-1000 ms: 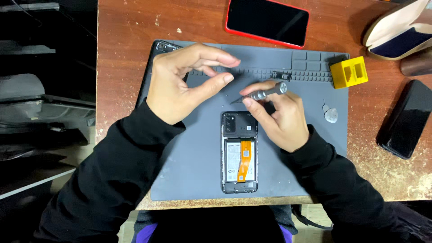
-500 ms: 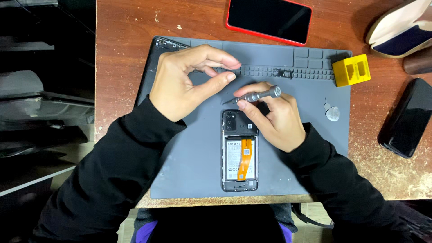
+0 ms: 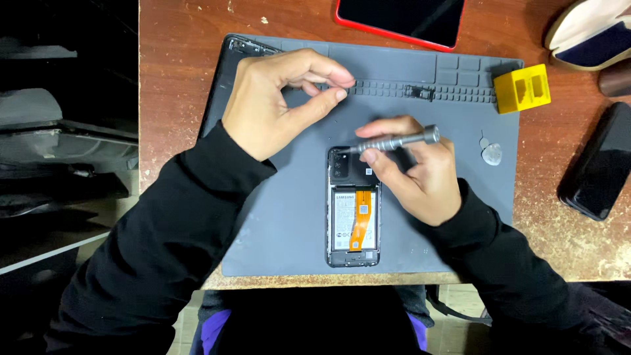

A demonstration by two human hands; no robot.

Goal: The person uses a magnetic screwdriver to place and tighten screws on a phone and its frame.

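An opened phone [image 3: 353, 210] with its back cover off lies upright on a grey work mat [image 3: 276, 223], showing a white battery and an orange flex cable. My right hand [image 3: 414, 171] grips a small metal screwdriver [image 3: 394, 141], held nearly flat with its tip at the phone's top left corner. My left hand [image 3: 279, 98] hovers over the mat's upper left, thumb and forefinger pinched together near the ridged tray strip [image 3: 420, 92]; whether something tiny sits between them I cannot tell.
A red-edged phone [image 3: 401, 20] lies face up at the top. A yellow block [image 3: 522, 87] sits at the mat's top right corner, a round disc [image 3: 491, 154] below it. A black phone [image 3: 599, 164] rests at the right, a pouch [image 3: 588, 33] beyond.
My left hand stays pinched above the mat and has barely moved. My right hand has tilted the screwdriver flatter, keeping its tip at the phone's upper corner.
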